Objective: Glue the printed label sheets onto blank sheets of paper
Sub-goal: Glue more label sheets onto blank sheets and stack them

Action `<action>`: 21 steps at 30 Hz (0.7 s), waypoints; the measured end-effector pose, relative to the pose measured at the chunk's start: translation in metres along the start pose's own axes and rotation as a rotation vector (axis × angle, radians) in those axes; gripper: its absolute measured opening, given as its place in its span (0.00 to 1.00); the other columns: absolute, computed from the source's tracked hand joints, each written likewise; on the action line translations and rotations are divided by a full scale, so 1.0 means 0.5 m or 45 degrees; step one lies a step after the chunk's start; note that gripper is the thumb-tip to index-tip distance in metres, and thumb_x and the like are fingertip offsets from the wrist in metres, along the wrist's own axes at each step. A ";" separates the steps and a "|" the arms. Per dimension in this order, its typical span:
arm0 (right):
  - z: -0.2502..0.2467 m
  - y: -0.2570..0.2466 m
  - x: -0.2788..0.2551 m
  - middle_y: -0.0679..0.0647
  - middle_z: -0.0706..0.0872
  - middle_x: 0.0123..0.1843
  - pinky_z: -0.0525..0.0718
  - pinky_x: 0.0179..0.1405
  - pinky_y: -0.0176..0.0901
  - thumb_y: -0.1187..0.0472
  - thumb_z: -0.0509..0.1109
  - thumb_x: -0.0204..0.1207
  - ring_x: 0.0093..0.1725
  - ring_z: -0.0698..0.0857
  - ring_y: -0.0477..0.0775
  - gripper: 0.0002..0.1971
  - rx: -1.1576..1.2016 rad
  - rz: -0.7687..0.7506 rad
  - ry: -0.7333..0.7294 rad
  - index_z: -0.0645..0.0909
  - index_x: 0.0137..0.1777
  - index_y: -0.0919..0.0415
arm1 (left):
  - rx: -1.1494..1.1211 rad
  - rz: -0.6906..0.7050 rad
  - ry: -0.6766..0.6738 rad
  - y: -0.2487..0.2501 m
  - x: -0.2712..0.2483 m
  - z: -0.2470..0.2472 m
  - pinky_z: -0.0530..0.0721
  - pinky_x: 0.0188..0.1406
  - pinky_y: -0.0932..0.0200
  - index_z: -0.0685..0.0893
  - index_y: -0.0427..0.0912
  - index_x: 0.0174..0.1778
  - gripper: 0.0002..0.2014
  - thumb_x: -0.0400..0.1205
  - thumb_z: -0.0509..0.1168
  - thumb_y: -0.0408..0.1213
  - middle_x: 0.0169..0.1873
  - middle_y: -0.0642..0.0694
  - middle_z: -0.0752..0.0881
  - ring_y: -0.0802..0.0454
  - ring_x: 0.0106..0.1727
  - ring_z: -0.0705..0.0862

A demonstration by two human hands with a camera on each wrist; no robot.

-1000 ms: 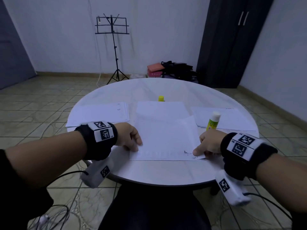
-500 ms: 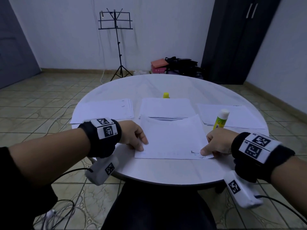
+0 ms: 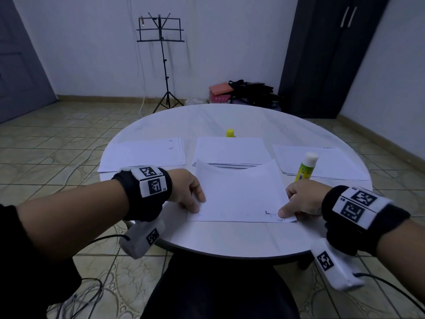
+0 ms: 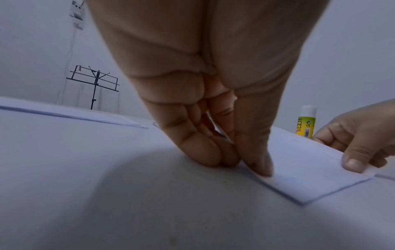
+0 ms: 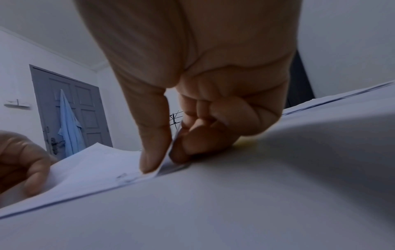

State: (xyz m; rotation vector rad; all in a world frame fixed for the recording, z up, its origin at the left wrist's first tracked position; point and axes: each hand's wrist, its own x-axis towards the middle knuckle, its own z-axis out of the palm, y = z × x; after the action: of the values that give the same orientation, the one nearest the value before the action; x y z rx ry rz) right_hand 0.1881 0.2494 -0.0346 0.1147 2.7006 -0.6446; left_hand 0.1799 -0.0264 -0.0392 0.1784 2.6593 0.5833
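A white paper sheet (image 3: 239,192) with a small dark mark at its near right corner lies in front of me on the round table (image 3: 230,240). Its far edge bows up over the middle stack (image 3: 230,149), where dark printed lines show. My left hand (image 3: 193,200) pinches the sheet's near left corner, thumb (image 4: 259,162) on top. My right hand (image 3: 292,209) pinches the near right corner between thumb (image 5: 152,157) and curled fingers. The sheet (image 5: 96,165) runs across to the left hand (image 5: 21,165). A glue stick (image 3: 307,166) stands upright just beyond my right hand.
Paper stacks lie at the table's left (image 3: 145,155) and right (image 3: 322,162). A yellow cap (image 3: 230,133) sits behind the middle stack. Beyond the table are a music stand (image 3: 163,65), bags (image 3: 248,90) on the floor and a dark wardrobe (image 3: 326,54).
The sheet's far edge has risen and bowed, uncovering dark printed lines on the stack beneath. Both hands keep hold of the near corners.
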 end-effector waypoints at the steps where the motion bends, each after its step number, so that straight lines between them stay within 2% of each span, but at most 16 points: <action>1: 0.000 0.001 0.000 0.52 0.78 0.20 0.67 0.18 0.31 0.64 0.81 0.64 0.20 0.73 0.50 0.20 0.014 0.001 -0.004 0.70 0.27 0.58 | 0.007 0.001 0.000 0.000 0.000 0.000 0.70 0.22 0.82 0.85 0.54 0.43 0.11 0.71 0.78 0.36 0.24 0.56 0.81 0.69 0.19 0.77; 7: 0.000 0.004 0.004 0.53 0.78 0.20 0.67 0.19 0.32 0.64 0.81 0.65 0.20 0.72 0.52 0.19 0.053 0.013 -0.025 0.70 0.28 0.59 | 0.022 0.004 -0.014 -0.001 0.004 -0.001 0.71 0.23 0.81 0.85 0.54 0.42 0.11 0.71 0.78 0.36 0.24 0.56 0.80 0.69 0.18 0.76; 13: 0.000 0.006 0.008 0.53 0.79 0.19 0.68 0.20 0.33 0.64 0.81 0.66 0.20 0.72 0.52 0.17 0.080 0.044 -0.042 0.72 0.33 0.59 | 0.035 -0.001 -0.019 -0.004 0.006 -0.001 0.71 0.24 0.81 0.85 0.54 0.42 0.11 0.71 0.78 0.37 0.25 0.55 0.81 0.65 0.24 0.78; 16: 0.000 0.006 0.007 0.54 0.79 0.20 0.67 0.20 0.33 0.64 0.81 0.66 0.20 0.71 0.52 0.16 0.079 0.048 -0.051 0.72 0.34 0.60 | 0.027 0.003 -0.013 -0.006 0.008 0.000 0.71 0.23 0.81 0.85 0.54 0.42 0.11 0.71 0.78 0.36 0.24 0.56 0.81 0.68 0.20 0.77; 19: 0.002 0.007 0.006 0.54 0.78 0.21 0.67 0.20 0.33 0.64 0.81 0.66 0.20 0.71 0.52 0.17 0.077 0.046 -0.045 0.71 0.32 0.60 | 0.026 0.010 -0.011 -0.007 0.009 0.000 0.72 0.24 0.80 0.84 0.55 0.41 0.10 0.71 0.78 0.36 0.24 0.56 0.81 0.67 0.21 0.77; 21: 0.002 0.006 0.006 0.53 0.78 0.20 0.67 0.19 0.33 0.65 0.81 0.65 0.20 0.71 0.52 0.19 0.066 0.031 -0.028 0.69 0.29 0.60 | 0.037 0.005 -0.016 -0.008 0.009 0.000 0.73 0.29 0.76 0.84 0.55 0.40 0.10 0.71 0.78 0.37 0.25 0.54 0.81 0.64 0.25 0.78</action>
State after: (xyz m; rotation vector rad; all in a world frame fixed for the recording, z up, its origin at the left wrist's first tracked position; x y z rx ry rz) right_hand 0.1860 0.2518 -0.0380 0.1524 2.6583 -0.7048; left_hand 0.1756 -0.0291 -0.0427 0.1956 2.6565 0.5434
